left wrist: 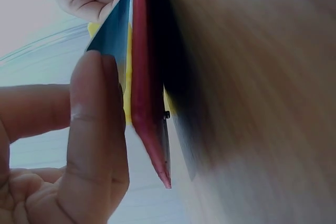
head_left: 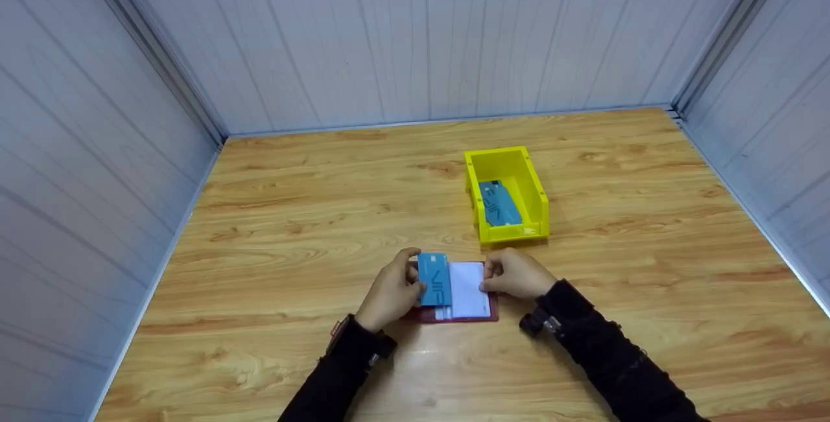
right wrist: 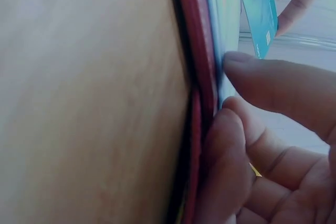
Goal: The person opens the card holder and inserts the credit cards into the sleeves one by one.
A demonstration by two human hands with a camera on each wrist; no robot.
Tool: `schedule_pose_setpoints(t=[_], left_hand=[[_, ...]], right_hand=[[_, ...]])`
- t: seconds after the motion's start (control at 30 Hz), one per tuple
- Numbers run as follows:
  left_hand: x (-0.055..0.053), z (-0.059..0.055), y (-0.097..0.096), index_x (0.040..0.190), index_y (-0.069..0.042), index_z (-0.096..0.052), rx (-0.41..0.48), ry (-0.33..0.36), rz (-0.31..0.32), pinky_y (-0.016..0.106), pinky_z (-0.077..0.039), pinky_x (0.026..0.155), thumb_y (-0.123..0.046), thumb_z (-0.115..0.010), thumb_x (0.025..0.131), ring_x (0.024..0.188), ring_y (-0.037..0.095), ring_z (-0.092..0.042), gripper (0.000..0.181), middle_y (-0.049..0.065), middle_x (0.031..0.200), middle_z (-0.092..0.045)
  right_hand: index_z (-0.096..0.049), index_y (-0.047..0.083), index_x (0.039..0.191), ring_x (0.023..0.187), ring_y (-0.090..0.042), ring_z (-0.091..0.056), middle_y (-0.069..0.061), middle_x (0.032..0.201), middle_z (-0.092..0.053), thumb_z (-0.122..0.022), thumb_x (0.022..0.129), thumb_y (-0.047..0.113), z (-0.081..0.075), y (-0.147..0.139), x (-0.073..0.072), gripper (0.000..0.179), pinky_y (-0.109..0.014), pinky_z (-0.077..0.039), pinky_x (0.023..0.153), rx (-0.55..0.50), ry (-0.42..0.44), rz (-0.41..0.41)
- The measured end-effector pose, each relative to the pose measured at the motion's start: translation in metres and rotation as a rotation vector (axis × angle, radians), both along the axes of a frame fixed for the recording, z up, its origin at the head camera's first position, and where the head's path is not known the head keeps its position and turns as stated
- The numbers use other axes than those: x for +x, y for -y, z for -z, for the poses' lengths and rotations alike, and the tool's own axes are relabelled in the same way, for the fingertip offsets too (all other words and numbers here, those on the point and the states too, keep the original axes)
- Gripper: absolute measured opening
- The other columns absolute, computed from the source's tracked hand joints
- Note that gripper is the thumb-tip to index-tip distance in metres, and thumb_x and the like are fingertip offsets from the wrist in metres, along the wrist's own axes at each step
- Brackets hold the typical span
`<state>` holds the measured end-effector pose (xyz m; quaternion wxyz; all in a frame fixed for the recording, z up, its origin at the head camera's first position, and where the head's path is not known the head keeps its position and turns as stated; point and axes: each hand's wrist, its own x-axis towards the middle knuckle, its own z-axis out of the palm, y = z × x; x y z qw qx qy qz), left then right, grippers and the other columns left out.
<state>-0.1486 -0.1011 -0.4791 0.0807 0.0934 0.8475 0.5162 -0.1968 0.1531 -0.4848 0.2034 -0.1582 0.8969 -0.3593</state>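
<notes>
A blue card (head_left: 434,279) marked VIP is pinched between thumb and fingers of my left hand (head_left: 391,289). It is held over the left part of an open red card holder (head_left: 494,314) lying on the table. White inner leaves (head_left: 469,289) show on the holder's right part. My right hand (head_left: 517,273) pinches the right edge of these leaves. In the right wrist view, the thumb (right wrist: 273,85) presses on the leaves while other fingers lie against the red cover (right wrist: 202,40). From the left wrist, the blue card (left wrist: 111,38) stands tilted above the red cover (left wrist: 144,77).
Behind the right hand stands a yellow bin (head_left: 512,234) with several blue VIP cards (head_left: 499,205) inside. The wood-grain table (head_left: 311,214) is bounded by pale panel walls (head_left: 415,39) at the back and both sides.
</notes>
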Motion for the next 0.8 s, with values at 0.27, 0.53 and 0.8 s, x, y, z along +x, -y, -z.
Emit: schedule_pose_setpoints(t=[0.27,0.53,0.8], left_hand=[[0.002,-0.001,-0.004,0.140,0.008,-0.040,-0.035,-0.010,0.005,0.023,-0.053,0.058,0.008,-0.060,0.084,0.069,0.013,-0.055,0.059,0.005,0.082,-0.055],[0.004,0.001,-0.010,0.140,0.010,-0.038,-0.029,0.057,0.016,0.025,-0.054,0.055,0.008,-0.061,0.083,0.061,0.011,-0.057,0.061,0.004,0.079,-0.055],[0.005,0.000,-0.010,0.138,0.009,-0.041,-0.044,0.116,0.060,0.024,-0.052,0.054,0.005,-0.061,0.084,0.059,0.011,-0.055,0.058,0.003,0.075,-0.054]], right_hand=[[-0.063,0.010,0.078,0.064,-0.013,-0.050,0.002,0.069,-0.056,-0.077,0.080,0.014,0.002,-0.002,-0.002,0.014,-0.024,-0.040,0.058,-0.027,0.029,0.003],[-0.064,0.009,0.078,0.064,-0.012,-0.050,0.002,0.069,-0.056,-0.076,0.080,0.013,0.003,-0.004,-0.003,0.014,-0.023,-0.040,0.058,-0.051,0.031,-0.008],[-0.064,0.010,0.079,0.064,-0.013,-0.051,0.002,0.069,-0.056,-0.076,0.081,0.014,0.002,-0.003,-0.002,0.013,-0.024,-0.040,0.058,-0.041,0.054,0.005]])
